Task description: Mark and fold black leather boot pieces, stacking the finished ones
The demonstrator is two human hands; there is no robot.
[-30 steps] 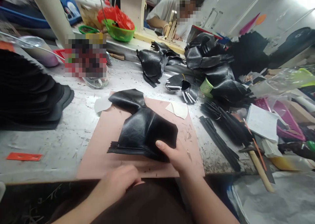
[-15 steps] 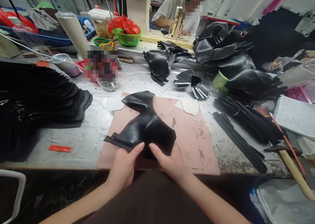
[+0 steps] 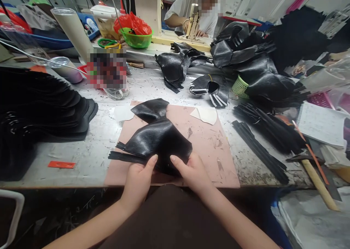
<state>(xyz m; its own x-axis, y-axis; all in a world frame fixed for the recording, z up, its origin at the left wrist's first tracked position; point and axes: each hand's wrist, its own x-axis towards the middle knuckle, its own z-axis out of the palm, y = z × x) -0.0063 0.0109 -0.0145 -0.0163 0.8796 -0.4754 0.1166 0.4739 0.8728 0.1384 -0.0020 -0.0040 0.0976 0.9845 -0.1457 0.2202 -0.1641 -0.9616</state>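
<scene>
Both hands grip a black leather piece [image 3: 157, 137] at its near edge, thumbs on top and the other fingers hidden beneath. My left hand [image 3: 139, 176] closes on its lower left part, beside black zipper strips [image 3: 124, 156] that stick out to the left. My right hand [image 3: 191, 168] holds the lower right corner. Another black leather piece [image 3: 151, 109] lies just beyond, partly covered by the held one. Under them is a pink board [image 3: 207, 154], with a white pattern piece [image 3: 205, 115] on its far right corner and another whitish piece [image 3: 123, 113] at its far left.
Stacked black pieces [image 3: 54, 110] stand at left, near an orange strip [image 3: 61, 164]. At right lie black zipper strips [image 3: 259, 150], a hammer [image 3: 317, 183] and a spiral notebook [image 3: 322, 123]. Leather bundles [image 3: 172, 68] lie at the back. A person [image 3: 180, 17] sits at a sewing machine [image 3: 193, 26] opposite.
The held leather piece has shifted and bent upward in the middle, and its zipper strips have spread apart on the left. Both hands keep their grip. The whole view has moved slightly.
</scene>
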